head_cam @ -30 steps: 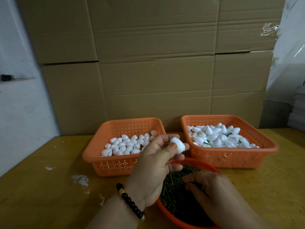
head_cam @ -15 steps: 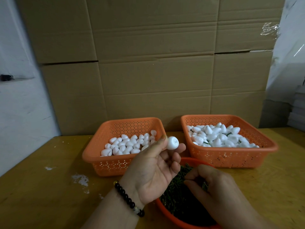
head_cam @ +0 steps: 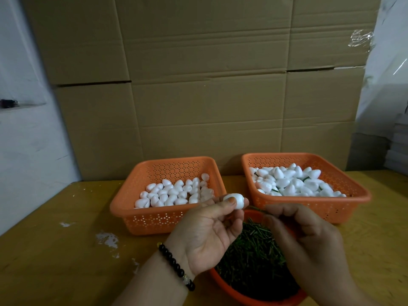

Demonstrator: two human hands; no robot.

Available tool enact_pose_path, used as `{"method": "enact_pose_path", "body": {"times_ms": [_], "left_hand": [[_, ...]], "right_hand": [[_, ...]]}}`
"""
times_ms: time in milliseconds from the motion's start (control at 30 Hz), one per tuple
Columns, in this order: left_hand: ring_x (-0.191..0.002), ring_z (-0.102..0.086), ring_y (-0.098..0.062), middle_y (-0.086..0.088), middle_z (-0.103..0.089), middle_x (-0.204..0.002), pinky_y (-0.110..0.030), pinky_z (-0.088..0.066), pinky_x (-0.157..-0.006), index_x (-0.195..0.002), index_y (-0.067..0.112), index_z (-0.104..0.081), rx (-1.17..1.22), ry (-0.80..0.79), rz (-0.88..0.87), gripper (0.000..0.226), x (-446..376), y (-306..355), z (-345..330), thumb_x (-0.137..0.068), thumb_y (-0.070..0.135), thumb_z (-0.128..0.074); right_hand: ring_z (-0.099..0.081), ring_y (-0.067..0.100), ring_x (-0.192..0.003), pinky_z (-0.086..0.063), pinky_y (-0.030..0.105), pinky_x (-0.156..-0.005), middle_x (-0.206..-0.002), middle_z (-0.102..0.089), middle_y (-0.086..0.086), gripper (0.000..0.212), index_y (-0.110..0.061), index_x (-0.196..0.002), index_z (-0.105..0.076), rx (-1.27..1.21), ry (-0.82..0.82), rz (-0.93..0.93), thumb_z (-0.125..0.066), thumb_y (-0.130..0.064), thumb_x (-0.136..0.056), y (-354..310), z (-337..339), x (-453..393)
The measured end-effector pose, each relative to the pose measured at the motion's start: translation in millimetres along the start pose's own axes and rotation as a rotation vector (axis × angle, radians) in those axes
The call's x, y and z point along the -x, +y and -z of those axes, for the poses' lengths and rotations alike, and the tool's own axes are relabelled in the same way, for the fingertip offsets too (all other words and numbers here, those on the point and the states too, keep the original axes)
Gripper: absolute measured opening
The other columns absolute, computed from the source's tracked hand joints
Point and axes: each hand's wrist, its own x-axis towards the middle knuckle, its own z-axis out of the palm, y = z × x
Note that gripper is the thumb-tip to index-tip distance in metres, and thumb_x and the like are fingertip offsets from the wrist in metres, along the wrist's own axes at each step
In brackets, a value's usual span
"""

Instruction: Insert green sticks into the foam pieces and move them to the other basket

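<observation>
My left hand (head_cam: 207, 228), with a black bead bracelet at the wrist, pinches a white foam piece (head_cam: 234, 200) between thumb and fingertips. Close to its right, my right hand (head_cam: 302, 237) pinches a thin green stick (head_cam: 257, 209) whose tip points toward the foam piece. Both hands hover over a round orange bowl (head_cam: 231, 290) full of green sticks (head_cam: 254, 255). Behind, the left orange basket (head_cam: 154, 219) holds plain foam pieces. The right orange basket (head_cam: 309, 208) holds foam pieces with green sticks showing among them.
The baskets and bowl stand on a yellow wooden table (head_cam: 55, 250) with white paint marks. Stacked cardboard boxes (head_cam: 198, 96) form a wall right behind the baskets. A white wall (head_cam: 26, 129) is at the left.
My right hand has risen out of the bowl with a green stick and come up beside the foam piece. My left hand has turned the foam piece slightly.
</observation>
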Motion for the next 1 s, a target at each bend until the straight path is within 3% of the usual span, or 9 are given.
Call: {"method": "enact_pose_path", "body": {"times_ms": [167, 233, 367, 800, 1000], "left_hand": [[-0.066, -0.065, -0.018, -0.014, -0.070, -0.088, -0.023, -0.054, -0.054, -0.099, 0.005, -0.066, 0.013, 0.006, 0.029, 0.031, 0, -3, -1, -0.069, 0.000, -0.066], [-0.066, -0.065, -0.018, -0.015, -0.069, -0.089, -0.024, -0.054, -0.054, -0.100, 0.005, -0.066, 0.013, 0.010, 0.034, 0.031, 0, -5, -2, -0.069, -0.001, -0.066], [-0.067, -0.065, -0.019, -0.014, -0.070, -0.087, -0.025, -0.055, -0.054, -0.096, 0.006, -0.067, 0.009, 0.003, 0.035, 0.029, 1, -7, -3, -0.069, -0.001, -0.067], [-0.065, -0.065, -0.017, -0.013, -0.071, -0.086, -0.024, -0.054, -0.054, -0.101, 0.006, -0.066, -0.087, -0.012, 0.032, 0.034, 0, -15, -3, -0.068, -0.001, -0.067], [-0.065, -0.065, -0.017, -0.013, -0.071, -0.086, -0.024, -0.054, -0.054, -0.101, 0.006, -0.066, -0.109, -0.009, 0.032, 0.035, 0, -17, -3, -0.066, -0.001, -0.068]], "right_hand": [[-0.064, -0.007, -0.081, -0.047, 0.005, -0.068, -0.083, -0.066, -0.024, 0.017, -0.034, -0.090, -0.064, 0.108, 0.035, 0.007, -0.072, -0.023, -0.080, 2, -1, -3], [-0.062, -0.006, -0.081, -0.047, 0.006, -0.067, -0.085, -0.064, -0.022, 0.008, -0.029, -0.089, -0.066, 0.150, 0.017, 0.005, -0.071, -0.029, -0.083, 4, 0, -4], [-0.061, -0.003, -0.082, -0.045, 0.006, -0.071, -0.083, -0.064, -0.015, 0.010, -0.021, -0.085, -0.069, 0.178, -0.030, 0.002, -0.066, -0.021, -0.075, 7, 0, -4], [-0.062, 0.000, -0.080, -0.049, 0.014, -0.070, -0.083, -0.066, -0.012, 0.019, -0.018, -0.084, -0.072, 0.224, -0.105, 0.022, -0.078, -0.005, -0.072, 5, 1, -2], [-0.062, -0.002, -0.078, -0.049, 0.015, -0.068, -0.084, -0.065, -0.014, 0.018, -0.022, -0.085, -0.071, 0.223, -0.127, 0.003, -0.077, -0.009, -0.074, 4, 2, -2]]}}
